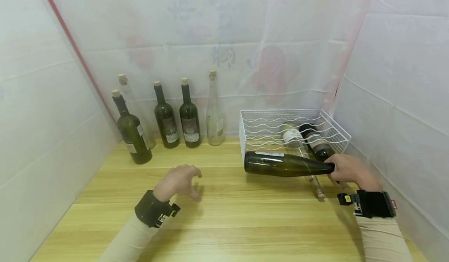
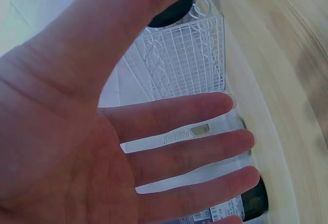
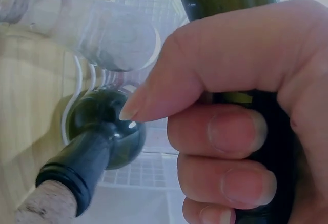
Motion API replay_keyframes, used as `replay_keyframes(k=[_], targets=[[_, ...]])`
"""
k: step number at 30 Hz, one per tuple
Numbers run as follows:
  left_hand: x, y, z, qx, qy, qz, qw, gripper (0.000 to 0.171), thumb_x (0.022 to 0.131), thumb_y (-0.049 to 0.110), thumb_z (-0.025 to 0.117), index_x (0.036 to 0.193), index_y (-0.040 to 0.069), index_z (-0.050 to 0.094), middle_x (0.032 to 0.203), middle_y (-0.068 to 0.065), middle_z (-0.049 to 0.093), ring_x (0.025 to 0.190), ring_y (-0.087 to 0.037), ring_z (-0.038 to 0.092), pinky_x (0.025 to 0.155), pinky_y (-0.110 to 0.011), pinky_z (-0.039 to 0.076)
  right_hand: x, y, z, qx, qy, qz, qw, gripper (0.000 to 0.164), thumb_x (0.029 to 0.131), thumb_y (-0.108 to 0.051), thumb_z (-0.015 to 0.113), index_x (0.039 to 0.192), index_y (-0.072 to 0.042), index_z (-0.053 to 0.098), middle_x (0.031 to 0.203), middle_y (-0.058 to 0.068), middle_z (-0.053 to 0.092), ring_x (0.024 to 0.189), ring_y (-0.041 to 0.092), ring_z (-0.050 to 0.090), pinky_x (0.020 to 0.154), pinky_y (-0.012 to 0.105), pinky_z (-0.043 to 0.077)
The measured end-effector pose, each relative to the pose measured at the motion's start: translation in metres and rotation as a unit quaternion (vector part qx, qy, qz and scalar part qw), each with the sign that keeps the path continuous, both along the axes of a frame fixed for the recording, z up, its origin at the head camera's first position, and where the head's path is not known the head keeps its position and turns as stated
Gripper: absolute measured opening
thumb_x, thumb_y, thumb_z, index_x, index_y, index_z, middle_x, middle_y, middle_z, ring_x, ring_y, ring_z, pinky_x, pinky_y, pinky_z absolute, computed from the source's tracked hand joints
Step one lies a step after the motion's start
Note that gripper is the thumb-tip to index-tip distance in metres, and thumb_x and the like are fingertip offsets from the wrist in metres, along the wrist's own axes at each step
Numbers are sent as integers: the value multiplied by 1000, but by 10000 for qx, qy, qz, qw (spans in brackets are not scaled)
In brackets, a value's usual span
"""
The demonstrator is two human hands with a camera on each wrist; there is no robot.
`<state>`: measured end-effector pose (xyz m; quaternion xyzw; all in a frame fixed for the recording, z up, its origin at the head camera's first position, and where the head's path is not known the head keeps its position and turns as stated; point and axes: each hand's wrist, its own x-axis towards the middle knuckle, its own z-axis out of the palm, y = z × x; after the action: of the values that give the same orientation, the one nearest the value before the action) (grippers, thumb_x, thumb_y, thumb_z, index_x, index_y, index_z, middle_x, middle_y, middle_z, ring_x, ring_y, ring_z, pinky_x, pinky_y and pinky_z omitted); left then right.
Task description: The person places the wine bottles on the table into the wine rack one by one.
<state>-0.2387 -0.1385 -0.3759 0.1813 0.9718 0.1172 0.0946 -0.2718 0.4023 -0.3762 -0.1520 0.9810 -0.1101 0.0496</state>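
Held level in front of the white wire wine rack (image 1: 280, 110) is a dark green wine bottle (image 1: 277, 164), its base pointing left. My right hand (image 1: 350, 170) grips it by the neck; the right wrist view shows the fingers curled round it. Inside the rack lie a clear bottle (image 1: 292, 137) and a dark bottle (image 1: 318, 144), corked necks toward me. Over the table's left half, my left hand (image 1: 180, 182) holds nothing. Its fingers (image 2: 195, 155) are extended and spread in the left wrist view.
Along the back left stand corked bottles: dark green ones (image 1: 135, 137) (image 1: 166, 121) (image 1: 190, 123) and a clear one (image 1: 214, 123). Another clear bottle (image 1: 130, 94) is partly hidden behind the leftmost. White sheet walls (image 1: 403, 78) bound the wooden table (image 1: 228, 219).
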Motion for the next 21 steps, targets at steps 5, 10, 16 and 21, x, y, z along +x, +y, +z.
replay_keyframes(k=[5, 10, 16, 21], targets=[[1, -1, -1, 78, -30, 41, 10000, 75, 63, 39, 98, 127, 14, 69, 135, -10, 67, 124, -37, 61, 102, -59, 52, -3, 2, -3, -59, -153, -32, 9999, 37, 74, -6, 62, 107, -14, 75, 50, -2, 63, 45, 16, 60, 47, 24, 35], [1, 0, -2, 120, -20, 49, 9999, 75, 62, 39, 98, 127, 14, 69, 135, -10, 67, 125, -37, 61, 103, -59, 52, -8, 2, -9, -184, -291, 0, 9994, 38, 76, -5, 62, 112, -6, 74, 51, -1, 61, 44, 13, 56, 46, 26, 38], [2, 0, -4, 116, -24, 38, 9999, 76, 62, 38, 98, 127, 14, 69, 133, -9, 68, 123, -35, 62, 102, -57, 52, -13, 4, -19, -393, -576, -19, 9976, 50, 82, -4, 61, 129, 12, 62, 51, -2, 54, 45, 10, 47, 50, 27, 40], [1, 0, -4, 154, -23, 40, 9999, 75, 62, 37, 99, 127, 14, 69, 133, -9, 68, 123, -36, 61, 102, -57, 52, -15, 4, -21, -359, -490, 35, 9981, 45, 83, -4, 61, 125, 12, 65, 53, -7, 44, 48, 9, 38, 53, 27, 34]])
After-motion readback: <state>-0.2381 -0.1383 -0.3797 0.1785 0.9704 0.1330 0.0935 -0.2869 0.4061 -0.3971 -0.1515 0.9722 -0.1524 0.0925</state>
